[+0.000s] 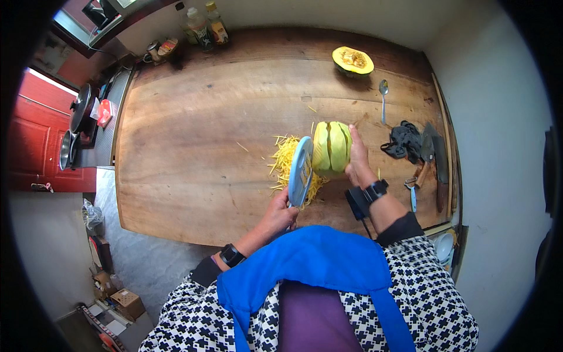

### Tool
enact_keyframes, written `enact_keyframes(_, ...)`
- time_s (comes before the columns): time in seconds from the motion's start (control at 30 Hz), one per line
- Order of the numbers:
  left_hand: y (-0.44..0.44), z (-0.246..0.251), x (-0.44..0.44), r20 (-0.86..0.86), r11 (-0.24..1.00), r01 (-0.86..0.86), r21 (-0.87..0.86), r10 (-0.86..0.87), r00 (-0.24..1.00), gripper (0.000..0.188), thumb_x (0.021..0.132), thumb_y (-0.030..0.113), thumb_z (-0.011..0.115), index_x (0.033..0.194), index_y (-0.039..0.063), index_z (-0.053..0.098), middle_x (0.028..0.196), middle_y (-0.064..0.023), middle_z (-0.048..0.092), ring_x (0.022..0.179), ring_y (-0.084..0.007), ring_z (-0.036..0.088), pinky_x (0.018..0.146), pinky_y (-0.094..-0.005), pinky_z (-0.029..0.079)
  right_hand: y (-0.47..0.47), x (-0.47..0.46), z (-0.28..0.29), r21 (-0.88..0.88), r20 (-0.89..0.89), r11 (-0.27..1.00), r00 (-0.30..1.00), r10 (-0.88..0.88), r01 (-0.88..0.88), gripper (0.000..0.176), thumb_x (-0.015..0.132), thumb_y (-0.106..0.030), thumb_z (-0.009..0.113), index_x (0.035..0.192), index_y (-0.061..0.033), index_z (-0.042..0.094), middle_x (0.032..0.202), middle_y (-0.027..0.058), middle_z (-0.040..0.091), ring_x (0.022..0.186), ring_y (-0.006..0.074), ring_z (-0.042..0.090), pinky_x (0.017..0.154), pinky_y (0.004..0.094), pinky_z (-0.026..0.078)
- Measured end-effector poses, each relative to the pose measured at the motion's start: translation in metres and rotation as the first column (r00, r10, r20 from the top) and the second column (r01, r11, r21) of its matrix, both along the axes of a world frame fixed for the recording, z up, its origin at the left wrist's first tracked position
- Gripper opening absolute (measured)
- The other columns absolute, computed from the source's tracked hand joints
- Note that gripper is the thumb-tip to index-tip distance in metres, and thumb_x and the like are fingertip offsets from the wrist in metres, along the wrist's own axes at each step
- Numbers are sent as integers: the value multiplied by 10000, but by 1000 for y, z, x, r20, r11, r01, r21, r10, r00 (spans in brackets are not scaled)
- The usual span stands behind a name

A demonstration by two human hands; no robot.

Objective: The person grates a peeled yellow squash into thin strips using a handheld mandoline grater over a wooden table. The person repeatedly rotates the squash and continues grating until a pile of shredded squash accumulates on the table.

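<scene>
My left hand (282, 211) grips the lower end of a light blue plastic grater (301, 171), which stands tilted on edge. Against or very close to its right face is a peeled, pale green squash piece (332, 148) with a dark gap down its middle. My right hand (358, 154) holds this piece from its right side; some fingers are hidden behind it. A pile of yellow squash shreds (283, 159) lies on the wooden table below and around the grater.
On the wooden table (189, 132), a seeded squash half (352, 61) and a spoon (383, 101) lie at back right. A black plastic bag (403, 141), a cleaver (440, 163) and a blue-handled peeler (412, 198) lie at right. Bottles (200, 28) stand along the back wall.
</scene>
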State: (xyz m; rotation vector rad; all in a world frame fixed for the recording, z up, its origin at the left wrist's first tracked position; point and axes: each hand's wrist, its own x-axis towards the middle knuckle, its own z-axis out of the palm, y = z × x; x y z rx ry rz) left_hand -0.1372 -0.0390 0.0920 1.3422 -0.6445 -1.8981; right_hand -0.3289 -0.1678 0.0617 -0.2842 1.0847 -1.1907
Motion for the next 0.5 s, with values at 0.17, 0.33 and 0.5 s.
enact_keyframes(0.17, -11, -4, 4, -32, 997, -79, 23, 80, 996, 364, 820, -68, 477, 1169, 29, 437, 730, -40, 491, 463, -116, 442, 392, -302, 441, 32, 7, 3, 211, -87, 883, 892, 444, -419, 390, 916, -320, 599, 1009, 57, 639, 938, 119, 676, 776, 182, 663, 687, 306, 544)
enact_keyframes(0.33, 4, -2, -1, 39, 997, 78, 14, -79, 996, 369, 823, -67, 481, 1176, 33, 435, 713, -45, 493, 459, -118, 454, 393, -292, 451, 9, 6, -13, 8, -65, 996, 993, 94, -93, 412, 917, -340, 599, 1011, 59, 640, 918, 124, 681, 766, 193, 670, 676, 318, 556)
enact_keyframes(0.5, -2, -6, 2, -90, 991, -96, 92, 104, 990, 434, 824, -87, 474, 1228, 58, 415, 718, -55, 509, 458, -123, 473, 395, -299, 461, 14, 5, -5, -73, -96, 966, 966, 241, -249, 389, 922, -356, 592, 980, 20, 669, 886, 101, 687, 753, 183, 669, 656, 323, 563)
